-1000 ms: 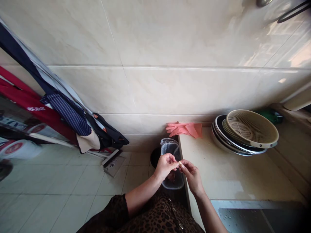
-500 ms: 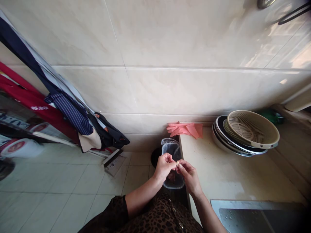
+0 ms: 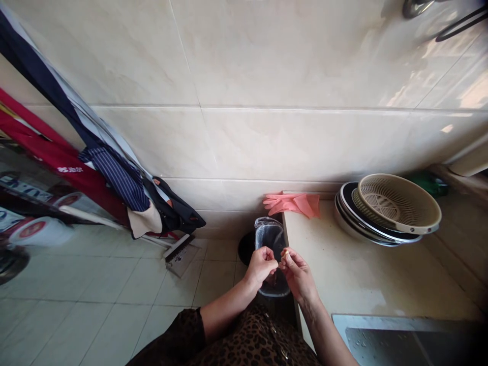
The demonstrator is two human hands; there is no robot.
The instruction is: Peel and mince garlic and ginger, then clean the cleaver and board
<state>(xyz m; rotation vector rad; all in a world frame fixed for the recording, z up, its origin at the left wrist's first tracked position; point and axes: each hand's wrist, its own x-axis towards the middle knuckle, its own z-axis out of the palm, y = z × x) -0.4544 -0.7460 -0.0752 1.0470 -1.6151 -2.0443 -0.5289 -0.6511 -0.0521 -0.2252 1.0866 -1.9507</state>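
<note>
1. My right hand (image 3: 299, 277) is closed at the fingertips, pinching a small pale piece (image 3: 285, 252), which is too small for me to tell what it is.
2. My left hand (image 3: 261, 267) is just beside the right, its fingers curled shut. I can't tell whether it holds anything.
3. Both hands are in the lower middle of the frame, above a clear plastic container (image 3: 271, 238) that stands on the floor by the counter's left edge. My hands partly hide it, and my leopard-print sleeve (image 3: 179, 330) shows below them.
4. A pair of pink rubber gloves (image 3: 293, 205) lies at the back left corner of the counter (image 3: 354, 277), against the tile wall (image 3: 290, 142).
5. To the right, a beige plastic colander (image 3: 396, 201) rests tilted on a stack of black-rimmed plates (image 3: 345, 211).
6. A steel sink (image 3: 381, 340) is set into the counter at the lower right.
7. At the left of the frame, a striped cloth (image 3: 118, 178) and dark clothing (image 3: 171, 213) hang against the wall, above a brush (image 3: 179, 252) on the tiled floor (image 3: 114, 284).
</note>
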